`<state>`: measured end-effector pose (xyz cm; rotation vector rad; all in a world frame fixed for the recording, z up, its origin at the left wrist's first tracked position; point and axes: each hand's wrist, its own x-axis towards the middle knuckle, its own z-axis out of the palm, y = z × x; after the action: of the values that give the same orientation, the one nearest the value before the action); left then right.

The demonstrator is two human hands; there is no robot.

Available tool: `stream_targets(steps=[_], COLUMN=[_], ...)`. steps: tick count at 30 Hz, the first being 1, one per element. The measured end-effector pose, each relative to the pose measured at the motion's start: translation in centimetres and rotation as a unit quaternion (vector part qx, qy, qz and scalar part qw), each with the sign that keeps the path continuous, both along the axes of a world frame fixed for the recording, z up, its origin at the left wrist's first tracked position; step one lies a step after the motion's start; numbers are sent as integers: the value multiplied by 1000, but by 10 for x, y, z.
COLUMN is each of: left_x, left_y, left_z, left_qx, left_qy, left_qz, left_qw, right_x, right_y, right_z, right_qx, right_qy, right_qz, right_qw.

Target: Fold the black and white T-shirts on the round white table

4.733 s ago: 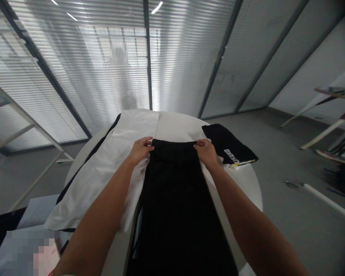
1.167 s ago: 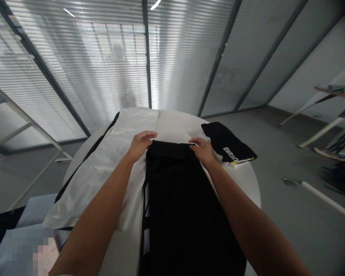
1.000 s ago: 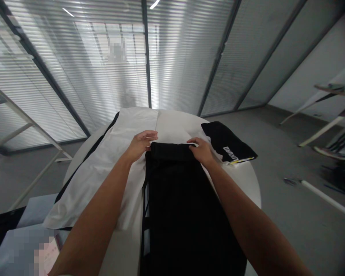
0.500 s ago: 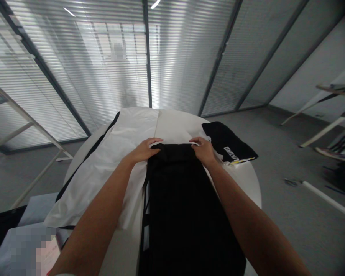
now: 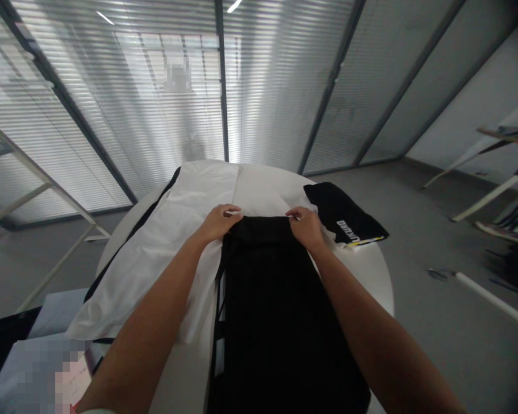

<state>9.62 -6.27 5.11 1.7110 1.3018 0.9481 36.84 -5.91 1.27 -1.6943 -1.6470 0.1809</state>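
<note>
A long black garment [image 5: 276, 305] lies lengthwise on a round white table [image 5: 371, 270], running from the near edge to the middle. My left hand [image 5: 218, 221] pinches its far left corner with curled fingers. At the far right corner, my right hand [image 5: 304, 225] grips the same edge, fingers closed. A white garment [image 5: 168, 241] with dark trim is spread under and to the left of the black one.
A folded black garment with white lettering [image 5: 343, 221] lies at the table's right edge. Glass walls with blinds stand behind. A white ladder frame [image 5: 38, 190] leans at the left; a white pole [image 5: 487, 296] and other tables are on the grey floor at right.
Both hands have kept hold of the black garment's far edge. My left fingers, stretched out a second ago, have curled shut on the corner, and the edge has been tugged slightly.
</note>
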Motion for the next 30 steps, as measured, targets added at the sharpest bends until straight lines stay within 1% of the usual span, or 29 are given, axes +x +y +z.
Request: stream_targets(steps=[3, 7, 10, 13, 16, 19, 21, 25, 28, 30], left_x=[2, 3, 3, 2, 2, 1, 0, -3, -4, -5], left_y=[-3, -4, -4, -6, -8, -8, -5, 1, 5, 6], left_z=[6, 9, 8, 7, 8, 8, 7, -1, -8, -12], left_qx=[-49, -61, -91, -138, -151, -133, -107, -11, 66, 92], left_qy=[-51, -141, -198, -207, -164, -105, -78, -53, -28, -8], left_qz=[-9, -18, -32, -58, -74, -63, -61, -82, -70, -62], left_qw=[997, 988, 976, 967, 972, 984, 989, 995, 995, 994], right_x=[-3, -4, -4, -2, -1, -2, -3, -3, -2, -2], right_y=[-3, -5, -4, -3, -2, -3, -4, -4, -3, -2], right_z=[2, 4, 3, 2, 1, 1, 2, 2, 1, 0], right_qx=[-2, 2, 4, 3, 1, 1, -1, -3, 0, 2], right_qy=[-25, -62, -53, -34, -40, -52, -53, -45, -43, -46], right_qz=[-9, -4, 7, 8, 8, 8, 5, -5, -4, -4], right_qw=[1000, 998, 999, 999, 999, 999, 999, 999, 999, 999])
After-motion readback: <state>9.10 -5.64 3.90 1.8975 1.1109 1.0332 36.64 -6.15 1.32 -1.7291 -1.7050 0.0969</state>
